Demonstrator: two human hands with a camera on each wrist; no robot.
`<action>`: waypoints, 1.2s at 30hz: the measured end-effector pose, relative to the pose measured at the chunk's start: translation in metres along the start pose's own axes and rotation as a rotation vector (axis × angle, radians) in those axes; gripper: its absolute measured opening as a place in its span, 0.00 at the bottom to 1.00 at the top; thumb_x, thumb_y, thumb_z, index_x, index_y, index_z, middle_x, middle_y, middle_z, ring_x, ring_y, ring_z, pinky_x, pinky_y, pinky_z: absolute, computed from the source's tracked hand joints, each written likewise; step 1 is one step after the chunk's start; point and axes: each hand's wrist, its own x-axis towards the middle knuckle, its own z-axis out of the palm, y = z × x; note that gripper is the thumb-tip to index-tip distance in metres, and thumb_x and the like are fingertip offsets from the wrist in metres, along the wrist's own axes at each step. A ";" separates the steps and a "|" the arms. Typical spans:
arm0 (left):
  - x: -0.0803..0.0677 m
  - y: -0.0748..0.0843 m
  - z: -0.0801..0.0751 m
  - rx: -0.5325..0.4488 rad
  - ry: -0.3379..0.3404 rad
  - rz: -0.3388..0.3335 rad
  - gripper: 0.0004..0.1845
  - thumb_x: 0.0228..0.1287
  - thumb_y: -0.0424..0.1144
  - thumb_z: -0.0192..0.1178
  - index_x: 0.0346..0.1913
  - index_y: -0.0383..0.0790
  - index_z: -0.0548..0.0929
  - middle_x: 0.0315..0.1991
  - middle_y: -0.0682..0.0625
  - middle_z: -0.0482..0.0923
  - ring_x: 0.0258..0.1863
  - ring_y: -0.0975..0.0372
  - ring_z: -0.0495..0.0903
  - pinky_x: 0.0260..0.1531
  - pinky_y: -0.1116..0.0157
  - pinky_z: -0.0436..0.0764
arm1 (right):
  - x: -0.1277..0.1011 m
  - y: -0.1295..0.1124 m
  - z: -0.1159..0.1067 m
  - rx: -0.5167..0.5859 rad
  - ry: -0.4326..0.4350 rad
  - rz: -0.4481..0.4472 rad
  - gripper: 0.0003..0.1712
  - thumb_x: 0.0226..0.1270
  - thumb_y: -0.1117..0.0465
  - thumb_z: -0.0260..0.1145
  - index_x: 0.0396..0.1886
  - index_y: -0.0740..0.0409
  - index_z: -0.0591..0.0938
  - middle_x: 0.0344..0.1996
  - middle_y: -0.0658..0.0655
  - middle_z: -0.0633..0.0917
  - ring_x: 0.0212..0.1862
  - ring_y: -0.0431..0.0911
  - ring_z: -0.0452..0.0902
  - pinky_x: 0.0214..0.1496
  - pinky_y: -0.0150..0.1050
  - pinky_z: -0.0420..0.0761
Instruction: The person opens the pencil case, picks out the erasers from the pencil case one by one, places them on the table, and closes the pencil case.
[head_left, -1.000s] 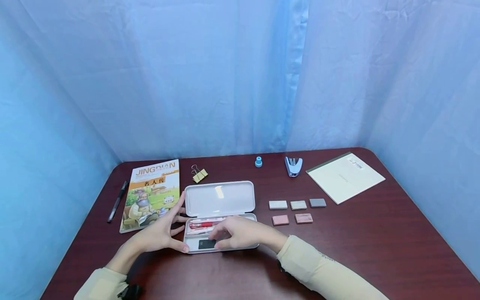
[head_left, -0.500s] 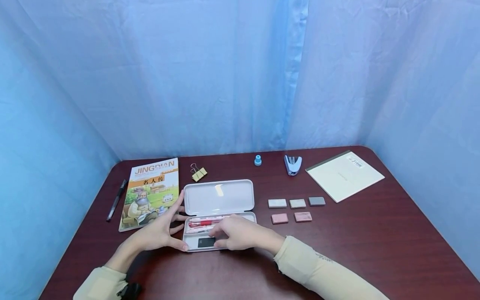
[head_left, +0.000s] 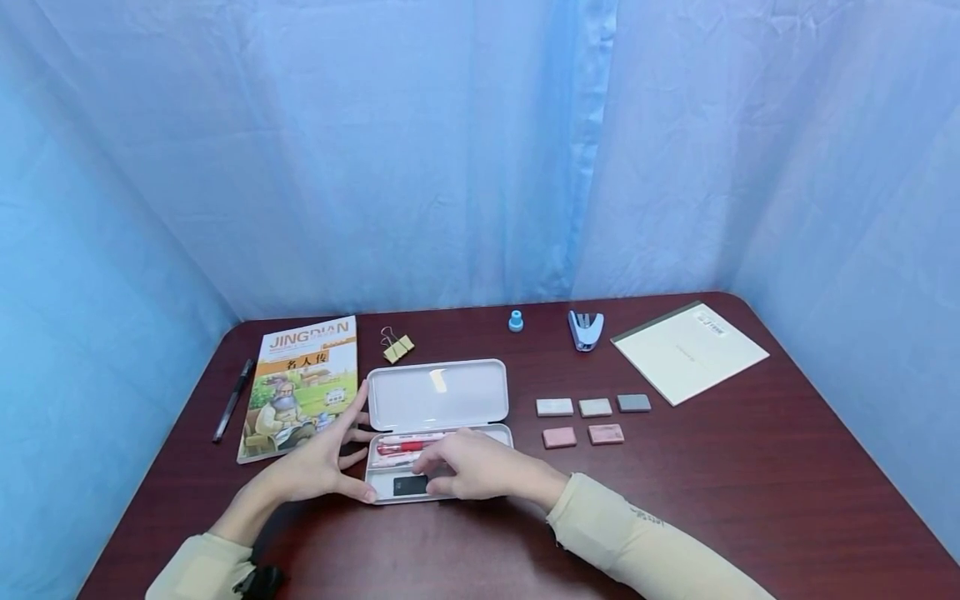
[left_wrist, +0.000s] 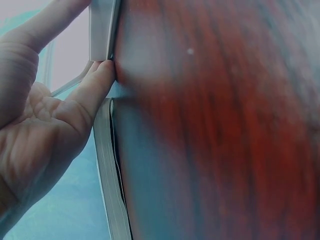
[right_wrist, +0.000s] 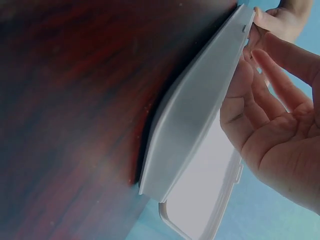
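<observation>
An opened white pencil case (head_left: 438, 396) lies mid-table, its lid tipped back. My left hand (head_left: 315, 467) rests spread along its left end, thumb on the near corner and straight fingers along the side. In the left wrist view its fingers (left_wrist: 95, 87) touch the case edge. Pens with red parts (head_left: 401, 447) fill the back compartment. In the front compartment lies a black eraser (head_left: 408, 486). My right hand (head_left: 476, 467) reaches over the case, thumb and index finger pinching the eraser's right end. The right wrist view hides the eraser behind the case wall (right_wrist: 185, 120).
Right of the case are several white, grey and pink blocks (head_left: 555, 407). Behind stand a binder clip (head_left: 398, 347), a small blue object (head_left: 516, 322) and a stapler (head_left: 586, 331). A notebook (head_left: 693, 354) lies right; a book (head_left: 300, 396) and black pen (head_left: 233, 402) lie left.
My right thumb and index finger have shifted slightly left, and the black eraser has slid a little left with them. My left hand has stayed at the case's left end.
</observation>
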 end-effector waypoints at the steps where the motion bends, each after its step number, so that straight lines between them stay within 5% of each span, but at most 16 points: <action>1: 0.000 0.000 0.000 0.001 0.000 0.000 0.72 0.53 0.33 0.79 0.81 0.63 0.30 0.74 0.36 0.49 0.72 0.43 0.60 0.67 0.52 0.69 | 0.000 0.000 0.000 0.007 0.003 -0.002 0.14 0.65 0.63 0.72 0.50 0.56 0.89 0.43 0.45 0.88 0.46 0.31 0.79 0.53 0.26 0.77; 9: 0.000 -0.001 0.000 -0.003 0.000 0.001 0.72 0.52 0.33 0.80 0.81 0.65 0.30 0.75 0.37 0.48 0.72 0.43 0.59 0.67 0.54 0.69 | 0.003 -0.002 0.001 0.009 0.027 -0.006 0.12 0.64 0.63 0.73 0.48 0.56 0.89 0.38 0.45 0.88 0.42 0.33 0.80 0.50 0.24 0.77; 19: 0.002 0.000 0.001 0.039 0.012 0.017 0.72 0.51 0.35 0.80 0.81 0.63 0.30 0.73 0.36 0.51 0.72 0.43 0.61 0.67 0.51 0.70 | 0.007 -0.007 0.007 -0.201 0.003 0.022 0.10 0.58 0.55 0.78 0.40 0.45 0.91 0.24 0.35 0.81 0.31 0.29 0.74 0.36 0.24 0.74; 36: 0.001 -0.003 0.001 0.040 0.013 0.016 0.73 0.50 0.34 0.81 0.81 0.66 0.32 0.73 0.37 0.51 0.72 0.43 0.61 0.66 0.56 0.71 | 0.006 -0.005 0.004 -0.089 0.015 0.030 0.09 0.64 0.61 0.72 0.44 0.50 0.91 0.32 0.38 0.87 0.36 0.29 0.77 0.44 0.24 0.77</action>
